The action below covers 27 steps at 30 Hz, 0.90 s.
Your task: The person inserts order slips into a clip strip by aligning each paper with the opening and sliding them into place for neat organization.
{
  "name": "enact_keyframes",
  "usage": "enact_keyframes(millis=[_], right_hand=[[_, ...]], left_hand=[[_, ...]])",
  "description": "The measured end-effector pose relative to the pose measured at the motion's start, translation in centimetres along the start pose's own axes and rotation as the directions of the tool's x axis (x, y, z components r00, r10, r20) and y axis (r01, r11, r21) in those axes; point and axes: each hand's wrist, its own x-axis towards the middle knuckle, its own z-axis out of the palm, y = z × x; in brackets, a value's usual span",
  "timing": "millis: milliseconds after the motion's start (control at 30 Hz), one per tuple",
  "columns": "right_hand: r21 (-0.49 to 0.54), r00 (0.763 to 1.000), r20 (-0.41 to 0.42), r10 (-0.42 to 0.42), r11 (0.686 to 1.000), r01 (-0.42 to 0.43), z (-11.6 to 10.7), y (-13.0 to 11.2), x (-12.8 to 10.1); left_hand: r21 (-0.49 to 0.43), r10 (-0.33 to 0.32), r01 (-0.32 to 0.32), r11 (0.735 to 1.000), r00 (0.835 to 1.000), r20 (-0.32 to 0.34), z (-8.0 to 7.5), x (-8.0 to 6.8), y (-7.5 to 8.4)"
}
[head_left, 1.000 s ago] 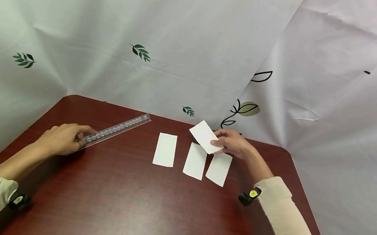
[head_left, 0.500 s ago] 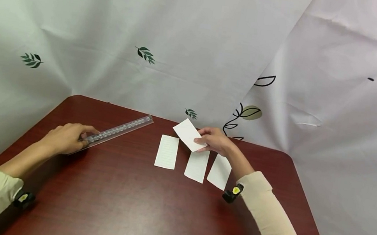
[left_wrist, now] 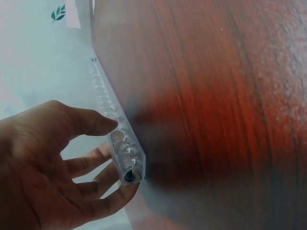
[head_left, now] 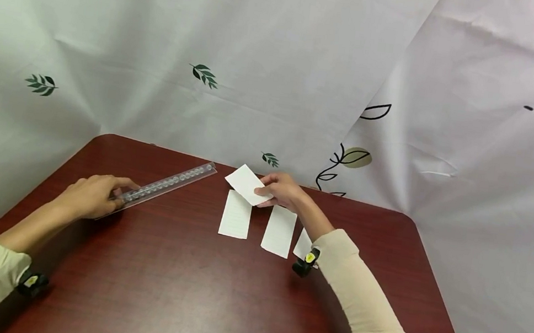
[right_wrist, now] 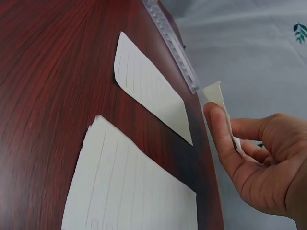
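Three lined slips [head_left: 279, 231] lie in a row on the table [head_left: 172, 288] — placed. Left hand [head_left: 90, 196] grips the clear ruler's [head_left: 167, 183] near end. Beyond, right hand [head_left: 284, 191] pinches a fourth slip [head_left: 244, 183] above the leftmost slip — not yet set down.

Rightmost paper slip [head_left: 303, 244], centre right of the head view: largely hidden behind the right forearm. Left-wrist view: table surface [left_wrist: 216, 96] blurred, ruler's [left_wrist: 117, 132] far end faint at upper left. Right-wrist view: near slip [right_wrist: 129, 191] cut off by the bottom edge; held slip [right_wrist: 218, 103] seen edge-on.
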Motion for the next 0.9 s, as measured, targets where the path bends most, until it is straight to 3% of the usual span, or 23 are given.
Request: enact_keyframes(millis=[633, 900], right_hand=[[0.088, 0.997, -0.039, 0.063, 0.994, -0.060, 3.7, -1.4, 3.7], [0.076, 0.996, -0.052, 0.074, 0.995, -0.070, 4.6, -1.7, 4.7]], left_hand=[[-0.007, 0.007, -0.008, 1.000, 1.000, -0.022, 0.3, 0.0, 0.0], [-0.003, 0.016, -0.016, 1.000, 1.000, -0.020, 0.4, 0.3, 0.0]])
